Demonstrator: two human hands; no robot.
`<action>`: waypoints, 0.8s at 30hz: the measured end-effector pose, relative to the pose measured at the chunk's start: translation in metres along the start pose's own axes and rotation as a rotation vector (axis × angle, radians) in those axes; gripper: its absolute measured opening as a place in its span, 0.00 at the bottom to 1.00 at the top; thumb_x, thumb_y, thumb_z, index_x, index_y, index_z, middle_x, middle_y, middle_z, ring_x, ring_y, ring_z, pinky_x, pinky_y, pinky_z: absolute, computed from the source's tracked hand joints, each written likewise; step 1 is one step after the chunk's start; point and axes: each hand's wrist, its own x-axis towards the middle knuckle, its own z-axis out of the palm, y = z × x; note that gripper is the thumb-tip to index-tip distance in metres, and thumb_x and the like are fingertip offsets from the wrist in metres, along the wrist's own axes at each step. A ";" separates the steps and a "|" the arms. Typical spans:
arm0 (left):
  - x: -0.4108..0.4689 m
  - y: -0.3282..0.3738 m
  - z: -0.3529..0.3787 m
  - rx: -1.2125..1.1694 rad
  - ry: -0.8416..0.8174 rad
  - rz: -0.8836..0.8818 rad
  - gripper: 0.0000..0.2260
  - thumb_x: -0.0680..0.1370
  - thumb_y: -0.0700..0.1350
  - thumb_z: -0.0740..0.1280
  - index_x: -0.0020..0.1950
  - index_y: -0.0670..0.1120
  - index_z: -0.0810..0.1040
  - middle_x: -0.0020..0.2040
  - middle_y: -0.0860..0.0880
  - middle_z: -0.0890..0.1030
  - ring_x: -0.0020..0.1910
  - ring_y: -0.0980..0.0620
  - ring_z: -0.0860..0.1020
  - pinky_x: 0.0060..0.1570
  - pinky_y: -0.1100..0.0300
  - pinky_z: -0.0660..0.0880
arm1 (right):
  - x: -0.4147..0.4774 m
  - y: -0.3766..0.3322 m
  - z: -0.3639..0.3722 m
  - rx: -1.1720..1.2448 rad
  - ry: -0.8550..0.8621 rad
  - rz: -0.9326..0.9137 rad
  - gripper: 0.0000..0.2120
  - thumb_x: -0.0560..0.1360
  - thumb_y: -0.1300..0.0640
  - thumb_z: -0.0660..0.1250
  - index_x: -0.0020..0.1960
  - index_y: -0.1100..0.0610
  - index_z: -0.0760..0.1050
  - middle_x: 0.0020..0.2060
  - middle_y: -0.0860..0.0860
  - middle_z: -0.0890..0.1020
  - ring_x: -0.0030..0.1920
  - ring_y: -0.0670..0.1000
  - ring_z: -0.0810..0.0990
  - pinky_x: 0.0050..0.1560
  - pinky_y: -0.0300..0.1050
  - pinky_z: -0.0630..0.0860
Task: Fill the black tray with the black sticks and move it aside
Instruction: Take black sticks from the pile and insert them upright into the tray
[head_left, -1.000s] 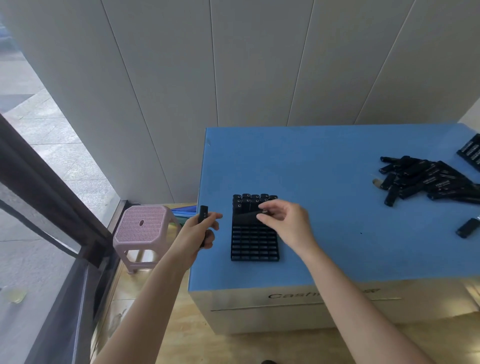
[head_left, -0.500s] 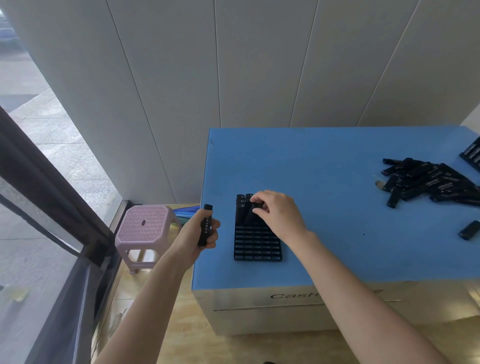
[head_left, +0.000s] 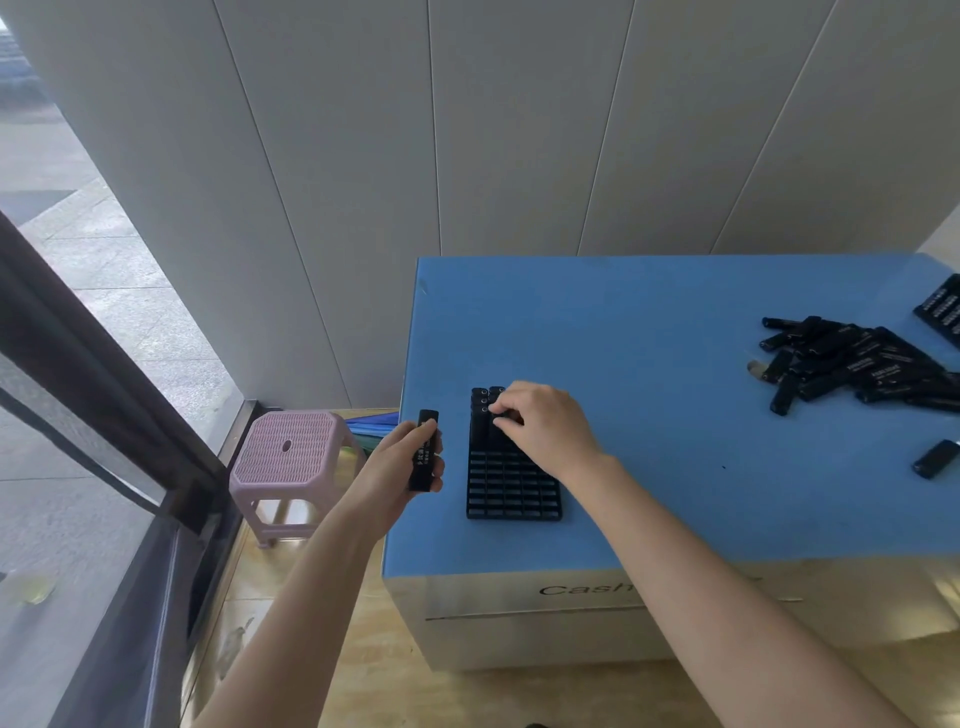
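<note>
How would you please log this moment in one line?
right hand: seating stick in black tray | left hand: holding black stick | tray: part-filled

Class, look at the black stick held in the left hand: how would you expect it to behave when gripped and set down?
The black stick stays straight in the left hand, so probably rigid. A loose finger grip holds it, suggesting it is light. Its long narrow shape might tip if stood outside the black tray.

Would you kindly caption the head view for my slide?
Right hand seats a stick in the black tray on the blue table; left hand holds another stick.
</note>
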 end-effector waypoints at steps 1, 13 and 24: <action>0.000 0.000 0.001 0.021 0.007 0.010 0.07 0.81 0.43 0.59 0.46 0.42 0.71 0.39 0.45 0.72 0.32 0.51 0.71 0.34 0.59 0.70 | -0.001 0.000 0.001 -0.021 0.024 -0.009 0.08 0.76 0.57 0.64 0.53 0.55 0.80 0.50 0.47 0.79 0.50 0.50 0.78 0.44 0.42 0.71; 0.000 -0.004 0.009 0.079 -0.046 0.142 0.02 0.77 0.40 0.65 0.47 0.42 0.77 0.36 0.49 0.79 0.37 0.54 0.79 0.42 0.62 0.77 | -0.045 -0.037 0.015 1.008 -0.380 0.609 0.25 0.81 0.44 0.48 0.50 0.60 0.77 0.37 0.54 0.83 0.36 0.50 0.82 0.41 0.41 0.79; 0.008 -0.005 0.007 0.290 -0.029 0.253 0.03 0.76 0.37 0.66 0.44 0.44 0.78 0.40 0.48 0.81 0.41 0.51 0.79 0.48 0.58 0.77 | -0.049 -0.005 0.001 1.094 -0.256 0.603 0.07 0.75 0.54 0.67 0.41 0.55 0.75 0.34 0.49 0.77 0.32 0.46 0.78 0.36 0.35 0.77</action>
